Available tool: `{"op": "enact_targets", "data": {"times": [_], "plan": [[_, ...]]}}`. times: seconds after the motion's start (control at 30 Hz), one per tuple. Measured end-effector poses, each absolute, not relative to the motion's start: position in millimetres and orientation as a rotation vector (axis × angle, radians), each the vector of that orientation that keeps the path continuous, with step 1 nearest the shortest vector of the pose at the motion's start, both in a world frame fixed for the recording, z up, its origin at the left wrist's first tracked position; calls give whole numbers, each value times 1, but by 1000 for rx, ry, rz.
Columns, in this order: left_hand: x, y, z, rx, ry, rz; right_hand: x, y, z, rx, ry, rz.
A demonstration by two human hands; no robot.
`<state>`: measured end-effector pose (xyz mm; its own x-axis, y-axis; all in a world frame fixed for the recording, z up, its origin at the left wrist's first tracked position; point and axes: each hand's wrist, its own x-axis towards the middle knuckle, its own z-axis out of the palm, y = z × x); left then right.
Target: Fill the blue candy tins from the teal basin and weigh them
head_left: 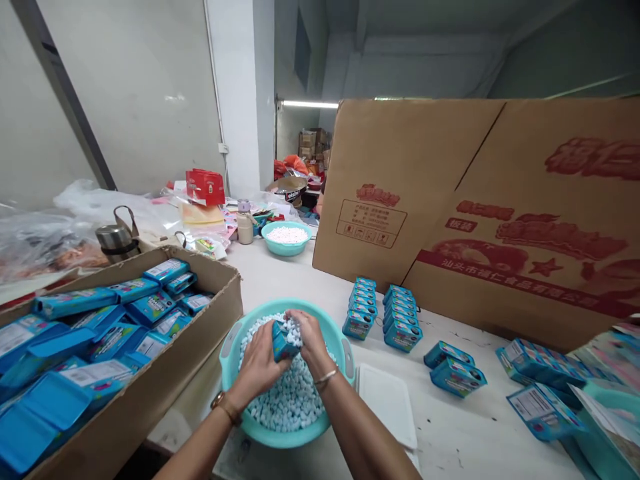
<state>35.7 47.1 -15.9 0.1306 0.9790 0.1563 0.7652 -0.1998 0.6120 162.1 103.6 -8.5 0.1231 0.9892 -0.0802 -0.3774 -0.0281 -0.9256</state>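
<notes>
My left hand is wrapped round a small blue box, tilted with its top facing up. Small white candies show at the box's opening. My right hand curls against the far side of the box, with several white candies under its fingers. Both hands are above a turquoise basin that holds a heap of pale candy pieces. The fingertips on the far side of the box are partly hidden.
At left stands a cardboard carton full of blue boxes. Rows of upright blue boxes stand right of the basin, beside a white lid. A large cardboard sheet rises behind. A second basin sits farther back.
</notes>
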Motion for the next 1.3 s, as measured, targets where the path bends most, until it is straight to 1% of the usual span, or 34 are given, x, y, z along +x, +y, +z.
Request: {"op": "enact_targets", "data": {"times": [0.23,0.63,0.77,0.97,1.17,1.3], "plan": [[29,47,-10,2010,1687,743,156,97,-8,-932,-746,1309],[29,39,-10,1980,1628,881,160,86,6,-852,-687,1273],[32,41,-15,1943,1588,986,163,86,14,-870,-723,1241],[34,45,-27,1931,1566,1020,164,90,12,-918,-716,1221],[32,50,-23,1999,1560,1009,163,94,12,-924,-728,1219],[31,48,-14,2045,1659,871,162,95,8,-934,-715,1222]]}}
